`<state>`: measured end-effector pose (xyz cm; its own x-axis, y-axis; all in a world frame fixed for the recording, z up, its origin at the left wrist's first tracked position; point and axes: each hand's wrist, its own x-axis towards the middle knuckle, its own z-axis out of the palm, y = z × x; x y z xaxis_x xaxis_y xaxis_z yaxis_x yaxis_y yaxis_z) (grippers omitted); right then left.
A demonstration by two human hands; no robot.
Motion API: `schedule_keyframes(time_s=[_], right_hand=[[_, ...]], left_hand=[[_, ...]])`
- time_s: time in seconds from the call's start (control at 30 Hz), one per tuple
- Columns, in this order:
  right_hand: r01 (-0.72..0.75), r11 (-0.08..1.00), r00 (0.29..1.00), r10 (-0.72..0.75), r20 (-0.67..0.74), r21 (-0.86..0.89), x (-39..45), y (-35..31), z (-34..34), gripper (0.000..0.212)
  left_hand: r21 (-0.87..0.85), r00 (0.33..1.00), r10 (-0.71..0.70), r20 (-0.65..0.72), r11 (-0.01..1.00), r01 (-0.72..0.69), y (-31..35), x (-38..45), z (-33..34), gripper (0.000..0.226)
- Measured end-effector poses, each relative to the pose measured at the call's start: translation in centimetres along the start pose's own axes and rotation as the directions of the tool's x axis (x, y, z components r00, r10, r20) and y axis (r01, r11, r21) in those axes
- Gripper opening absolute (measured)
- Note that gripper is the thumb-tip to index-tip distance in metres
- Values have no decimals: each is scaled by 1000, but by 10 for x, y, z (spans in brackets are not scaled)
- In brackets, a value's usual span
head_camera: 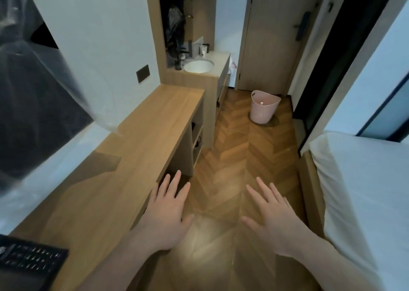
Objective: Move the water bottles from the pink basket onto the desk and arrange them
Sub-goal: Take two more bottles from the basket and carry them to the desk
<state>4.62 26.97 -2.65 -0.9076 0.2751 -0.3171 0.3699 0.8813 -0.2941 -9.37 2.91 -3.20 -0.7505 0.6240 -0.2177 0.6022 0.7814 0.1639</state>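
Observation:
The pink basket (263,111) stands on the wooden floor far ahead, near the closed door. Inside it only a small white bottle cap (261,103) shows; the bottles themselves are hidden by its wall. The long wooden desk (141,140) runs along the left wall. My left hand (168,213) hovers flat by the desk's front edge, fingers spread, holding nothing. My right hand (274,219) is held out over the floor, fingers apart and empty. Both hands are far from the basket.
A bed with white sheets (363,197) lines the right side. Beyond the desk is a vanity with a round sink (198,66) and toiletries. A dark keyboard-like object (28,259) lies at the desk's near end. A plastic-covered screen (33,104) hangs at left.

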Motion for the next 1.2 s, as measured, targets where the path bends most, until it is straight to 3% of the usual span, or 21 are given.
schedule_keyframes(time_s=[0.4,0.77,1.2], right_hand=[[-150,985,984,157,-81,81,125,130,-63,83],[-60,997,997,63,-55,45,261,259,-164,82],[-7,1000,1000,7,-5,13,414,328,-244,81]], left_hand=[[86,976,203,78,974,-210,86,210,-37,81],[37,997,80,-8,996,-79,181,377,-64,81],[29,999,-35,-36,999,36,188,538,-83,81]])
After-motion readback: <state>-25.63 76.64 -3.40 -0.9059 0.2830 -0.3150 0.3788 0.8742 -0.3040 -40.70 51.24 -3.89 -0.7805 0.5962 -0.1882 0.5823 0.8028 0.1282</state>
